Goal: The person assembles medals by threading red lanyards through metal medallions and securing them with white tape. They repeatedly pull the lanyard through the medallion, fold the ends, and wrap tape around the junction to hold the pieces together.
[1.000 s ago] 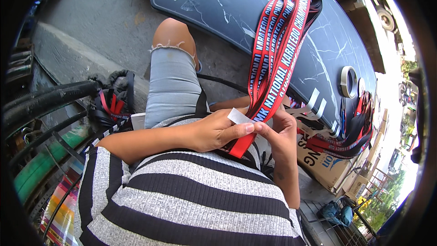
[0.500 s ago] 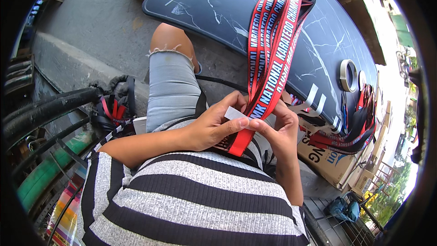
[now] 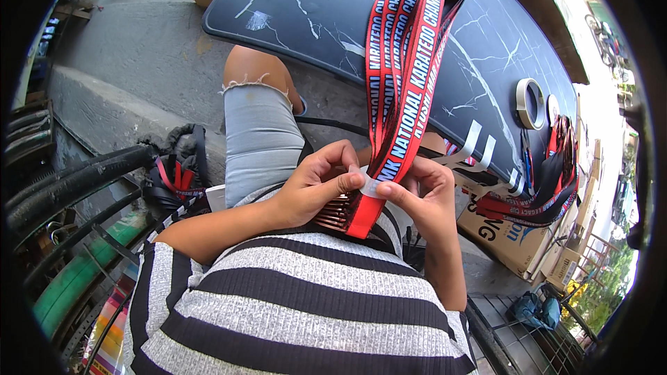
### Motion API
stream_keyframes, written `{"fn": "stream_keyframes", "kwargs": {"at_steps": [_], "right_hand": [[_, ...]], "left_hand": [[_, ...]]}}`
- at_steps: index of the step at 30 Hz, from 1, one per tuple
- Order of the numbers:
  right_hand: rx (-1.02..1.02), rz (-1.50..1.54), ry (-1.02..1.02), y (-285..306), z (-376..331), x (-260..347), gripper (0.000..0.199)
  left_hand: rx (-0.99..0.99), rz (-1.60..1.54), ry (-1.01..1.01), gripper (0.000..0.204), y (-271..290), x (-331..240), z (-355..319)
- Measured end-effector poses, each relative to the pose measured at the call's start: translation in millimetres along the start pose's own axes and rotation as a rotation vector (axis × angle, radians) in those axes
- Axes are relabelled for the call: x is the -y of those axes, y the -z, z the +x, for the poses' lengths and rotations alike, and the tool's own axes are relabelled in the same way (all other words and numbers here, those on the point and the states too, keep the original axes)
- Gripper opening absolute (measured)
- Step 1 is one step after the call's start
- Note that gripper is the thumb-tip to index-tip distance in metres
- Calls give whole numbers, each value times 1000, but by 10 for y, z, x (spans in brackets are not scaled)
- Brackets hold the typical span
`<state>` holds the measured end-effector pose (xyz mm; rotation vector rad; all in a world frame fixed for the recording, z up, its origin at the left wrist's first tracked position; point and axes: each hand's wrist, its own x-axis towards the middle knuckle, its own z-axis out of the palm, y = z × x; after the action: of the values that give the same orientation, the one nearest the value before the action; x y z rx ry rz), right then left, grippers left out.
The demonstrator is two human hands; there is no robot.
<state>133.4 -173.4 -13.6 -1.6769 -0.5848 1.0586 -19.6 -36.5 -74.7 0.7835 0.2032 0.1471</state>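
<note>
A thick bundle of red and black printed lanyard ribbons [image 3: 420,87] runs from the dark table down to my lap. Across its lower end lies a short strip of whitish tape [image 3: 371,186]. My left hand [image 3: 314,184] is closed, pinching the tape's left end between thumb and fingers. With its thumb at the tape's right end, my right hand [image 3: 425,194] grips the bundle, its fingers curled partly out of sight behind it. Below the tape, a stack of thin copper-brown edges [image 3: 335,215] shows beside the red ribbon end; what they belong to is unclear.
The dark marbled table [image 3: 306,35] stands ahead. On its right are a tape roll [image 3: 530,104] and tape strips [image 3: 472,147] stuck at the edge. More ribbons [image 3: 535,201] hang there above a cardboard box [image 3: 504,239]. Black metal bars [image 3: 76,173] are at my left.
The tape strip, its left end sticking up before, now lies flatter across the ribbons. My left fingers have shifted on it. The view has moved slightly.
</note>
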Motion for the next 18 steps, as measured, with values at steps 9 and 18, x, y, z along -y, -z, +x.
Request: {"fn": "stream_keyframes", "kwargs": {"at_steps": [9, 18], "right_hand": [[37, 87, -18, -43, -9, -3, 28], [18, 197, 30, -109, 3, -107, 26]], "left_hand": [[-83, 9, -12, 20, -1, 33, -20], [-46, -183, 122, 21, 71, 15, 41]]}}
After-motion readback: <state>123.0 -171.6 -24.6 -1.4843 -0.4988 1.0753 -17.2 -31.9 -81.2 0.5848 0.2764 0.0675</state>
